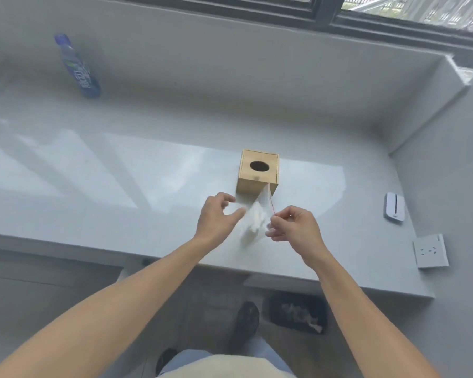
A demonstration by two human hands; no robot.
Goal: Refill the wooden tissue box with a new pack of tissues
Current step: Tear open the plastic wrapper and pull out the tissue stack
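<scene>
A small wooden tissue box with an oval hole in its top stands on the grey counter. Just in front of it, a clear plastic pack of white tissues with a thin red strip hangs blurred between my hands. My right hand pinches the pack's right edge by the red strip. My left hand is at the pack's left side, thumb and fingers curled around its edge; the blur hides how firmly it grips.
A blue bottle stands at the back left of the counter. On the right wall are a white device and a socket. A dark bin with scraps sits on the floor below the counter edge.
</scene>
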